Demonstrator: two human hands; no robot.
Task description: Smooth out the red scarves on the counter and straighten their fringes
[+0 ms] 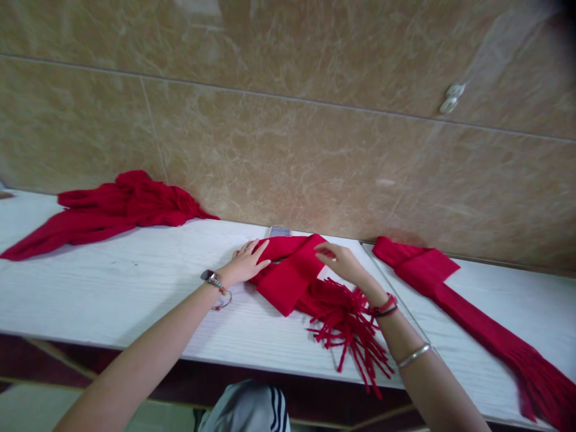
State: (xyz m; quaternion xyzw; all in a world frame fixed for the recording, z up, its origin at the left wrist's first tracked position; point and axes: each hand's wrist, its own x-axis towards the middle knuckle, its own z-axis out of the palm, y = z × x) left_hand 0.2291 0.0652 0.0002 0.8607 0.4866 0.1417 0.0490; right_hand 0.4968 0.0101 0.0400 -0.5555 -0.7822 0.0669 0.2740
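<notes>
A red fringed scarf (292,276) lies partly folded on the white table (135,288) in front of me. My left hand (245,261) rests flat on the scarf's left edge, fingers stretched out. My right hand (342,261) hovers over the scarf's right part with the fingers curved down onto the cloth; I cannot tell whether it pinches the fabric. The scarf's fringe (351,330) spills toward the table's front edge, under my right wrist.
A crumpled red scarf (108,210) lies at the table's back left. Another red scarf (472,312) stretches along the right, folded at its far end. A phone (279,231) lies against the marble wall (315,138). A small white fitting (451,98) is on the wall.
</notes>
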